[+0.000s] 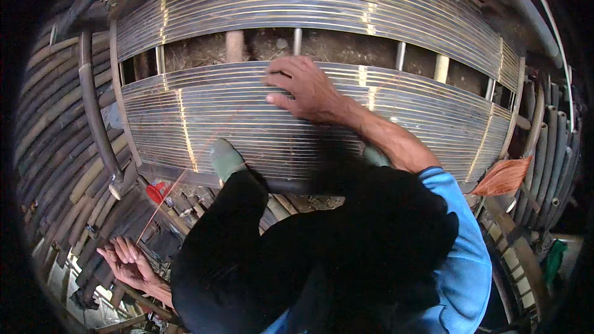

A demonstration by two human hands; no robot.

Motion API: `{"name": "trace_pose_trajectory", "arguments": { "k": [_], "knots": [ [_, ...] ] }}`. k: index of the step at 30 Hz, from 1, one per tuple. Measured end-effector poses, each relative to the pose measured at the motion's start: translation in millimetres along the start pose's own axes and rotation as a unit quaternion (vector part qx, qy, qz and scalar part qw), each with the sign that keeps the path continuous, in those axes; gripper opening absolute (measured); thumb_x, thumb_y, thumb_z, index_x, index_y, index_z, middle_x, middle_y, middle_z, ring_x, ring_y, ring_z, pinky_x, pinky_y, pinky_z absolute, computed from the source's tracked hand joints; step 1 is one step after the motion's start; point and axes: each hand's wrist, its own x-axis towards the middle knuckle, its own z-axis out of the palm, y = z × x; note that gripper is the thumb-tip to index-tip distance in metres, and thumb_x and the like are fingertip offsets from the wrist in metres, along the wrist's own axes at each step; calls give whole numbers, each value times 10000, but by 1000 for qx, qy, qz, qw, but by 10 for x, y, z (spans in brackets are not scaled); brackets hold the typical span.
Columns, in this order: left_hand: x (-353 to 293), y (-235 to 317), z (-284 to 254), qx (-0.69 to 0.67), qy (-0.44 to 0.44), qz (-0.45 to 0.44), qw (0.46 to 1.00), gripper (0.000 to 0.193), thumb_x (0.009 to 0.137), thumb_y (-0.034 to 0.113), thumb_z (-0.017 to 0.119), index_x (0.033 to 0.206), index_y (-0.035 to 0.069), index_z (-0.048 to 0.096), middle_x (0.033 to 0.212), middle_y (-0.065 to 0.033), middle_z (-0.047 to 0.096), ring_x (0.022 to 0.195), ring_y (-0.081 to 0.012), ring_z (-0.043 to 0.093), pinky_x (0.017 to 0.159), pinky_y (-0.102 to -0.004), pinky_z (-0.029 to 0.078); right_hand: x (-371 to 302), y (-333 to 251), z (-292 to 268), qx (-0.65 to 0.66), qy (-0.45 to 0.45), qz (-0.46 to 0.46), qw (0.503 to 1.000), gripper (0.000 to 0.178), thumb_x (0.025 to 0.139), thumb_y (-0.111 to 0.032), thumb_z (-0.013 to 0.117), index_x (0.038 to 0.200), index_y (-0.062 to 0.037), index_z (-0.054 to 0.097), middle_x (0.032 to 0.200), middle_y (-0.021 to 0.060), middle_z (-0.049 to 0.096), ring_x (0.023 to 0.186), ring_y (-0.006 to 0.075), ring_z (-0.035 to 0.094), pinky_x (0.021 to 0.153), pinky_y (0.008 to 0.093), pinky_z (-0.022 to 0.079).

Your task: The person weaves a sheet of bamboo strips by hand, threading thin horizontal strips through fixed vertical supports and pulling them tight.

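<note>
My right hand (303, 89) is above the near band of a slatted panel (247, 130), close to its far edge. Its fingers are bent and apart, the thumb is separate, and nothing shows in them. Down at the lower left, my left hand (127, 263) is raised with the palm partly turned up and the fingers half curled. A thin orange-red string (164, 201) runs tight from its fingers up toward the panel, where it becomes faint. The long narrow strips of the panel are crossed by pale bands. My green shoe (226, 158) rests on the near edge.
A second slatted band (278, 3) lies beyond a gap with crossbars (235, 46) beneath. Stacked poles (62, 130) fill the left side, and more poles (554, 161) stand at the right. An orange cloth (504, 176) hangs at the right corner; a red object (158, 192) lies near my foot.
</note>
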Motion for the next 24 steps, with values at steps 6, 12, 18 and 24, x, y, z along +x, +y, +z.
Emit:
{"name": "trace_pose_trajectory", "arguments": {
  "k": [6, 12, 18, 24],
  "knots": [
    [520, -108, -113, 45, 178, -12, 983, 312, 1107, 291, 440, 949, 37, 529, 709, -8, 401, 538, -150, 370, 599, -327, 491, 28, 11, -52, 75, -121, 52, 988, 375, 925, -261, 703, 654, -35, 576, 641, 93, 507, 707, 286, 513, 799, 426, 468],
    [960, -212, -534, 173, 410, -31, 895, 333, 1007, 379, 650, 800, 168, 499, 633, 46, 350, 535, -78, 327, 597, -206, 482, 300, -438, 432, -31, -60, 185, 980, 380, 967, -275, 661, 690, -23, 602, 620, 170, 498, 630, 354, 491, 714, 458, 439],
    [1065, -968, -1673, 122, 217, -196, 948, 257, 1014, 185, 565, 781, 112, 484, 654, -5, 464, 586, -140, 460, 554, -271, 435, 590, -548, 214, -21, -337, 181, 924, 409, 981, -358, 641, 798, 9, 653, 713, 195, 599, 768, 382, 607, 826, 515, 454],
    [1232, -979, -3184, 762, -24, -129, 634, 310, 938, 251, 655, 950, -58, 666, 807, -184, 660, 807, -353, 695, 733, -454, 521, 1021, -715, -305, -191, -399, 63, 895, 502, 1014, -497, 517, 1218, -66, 673, 1168, 212, 641, 1159, 368, 587, 1039, 474, 467]
  ]
}}
